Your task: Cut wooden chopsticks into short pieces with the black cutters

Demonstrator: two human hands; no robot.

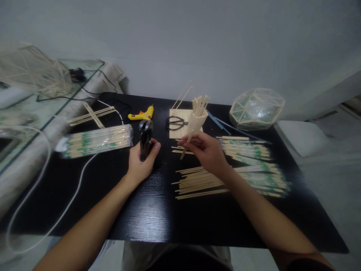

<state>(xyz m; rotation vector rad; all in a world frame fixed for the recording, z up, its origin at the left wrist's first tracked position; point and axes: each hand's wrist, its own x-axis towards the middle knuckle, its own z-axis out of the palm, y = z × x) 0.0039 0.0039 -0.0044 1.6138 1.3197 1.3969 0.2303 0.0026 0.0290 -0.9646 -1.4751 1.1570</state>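
Gripping dark pliers (146, 141) upright, the left hand (138, 165) wraps its fingers and thumb round them, likely so the tool's ready for quick use. The right hand (210, 150) pinches a thin wooden stick (185, 148) between thumb and fingers, slanted, just in front of the square board (175, 133), my landmark here. Guessing that grip gives finer control of the angle.

The stick cup (196, 122) stands at the board's right side, probably for easy grabbing. Black scissors (175, 123) lie over the board, loops leftward. Left of it there's a yellow glue gun (146, 114), and farther left a sealed stick packet (97, 141). Loose sticks (197, 184) fan out nearer the person, on the tabletop (146, 222), tips toward the hands.

Hard to make out: the pliers' handles are inside the palm, the scissor blades vanish by the cup, and I can't tell whether the pinched stick touches it.
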